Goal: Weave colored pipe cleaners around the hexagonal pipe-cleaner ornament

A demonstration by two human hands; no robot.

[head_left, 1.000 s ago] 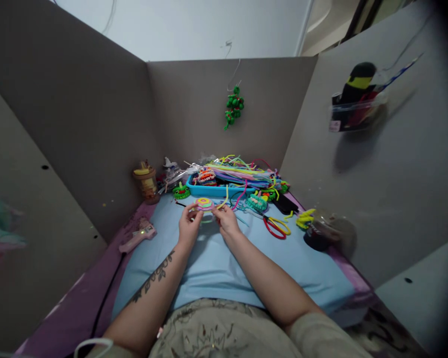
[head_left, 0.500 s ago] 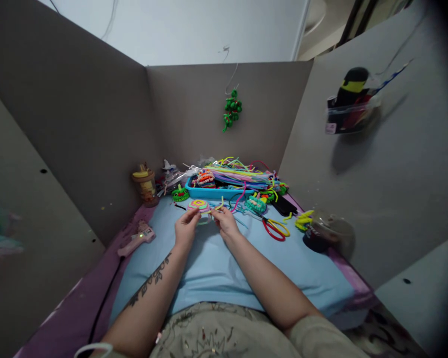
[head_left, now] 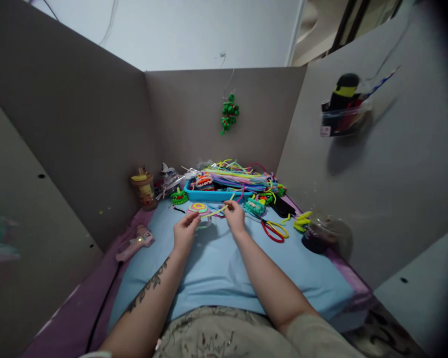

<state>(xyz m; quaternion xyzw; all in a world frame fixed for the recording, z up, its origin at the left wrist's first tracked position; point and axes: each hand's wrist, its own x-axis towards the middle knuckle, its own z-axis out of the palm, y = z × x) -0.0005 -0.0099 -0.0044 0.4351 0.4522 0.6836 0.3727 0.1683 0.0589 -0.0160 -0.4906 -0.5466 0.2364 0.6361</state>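
Yellow strand stretched between two pinching hands

In the head view, the left hand (head_left: 185,231) is closed to a narrow pinch at the near edge of a striped disc (head_left: 199,209), whose rings are yellow, orange, pink and green. The disc is over the middle of the table, just in front of a blue tray (head_left: 218,196). A thin yellow strand (head_left: 213,212) runs from beside the left fingertips up to the right hand (head_left: 235,219), which pinches it between thumb and fingers; its free end sticks up past them. Whether the strand is fixed to the disc is too small to tell.

Behind the hands, the tray bears a heap of colourful strands (head_left: 235,175) and an orange-and-white piece (head_left: 204,181). A green figure (head_left: 178,197) sits by the tray's left end. To the right of the right hand lie a teal piece (head_left: 254,205) and, nearer the person, scissors (head_left: 275,230) with one red and one yellow handle. Farther right, a yellow piece (head_left: 303,222) stands beside a dark container (head_left: 317,238).

A pink glue gun (head_left: 136,244) lies at the left edge of the light blue cloth (head_left: 261,271), with a brown cup (head_left: 145,191) beyond it. A green ornament (head_left: 230,114) hangs on the back panel (head_left: 194,119).
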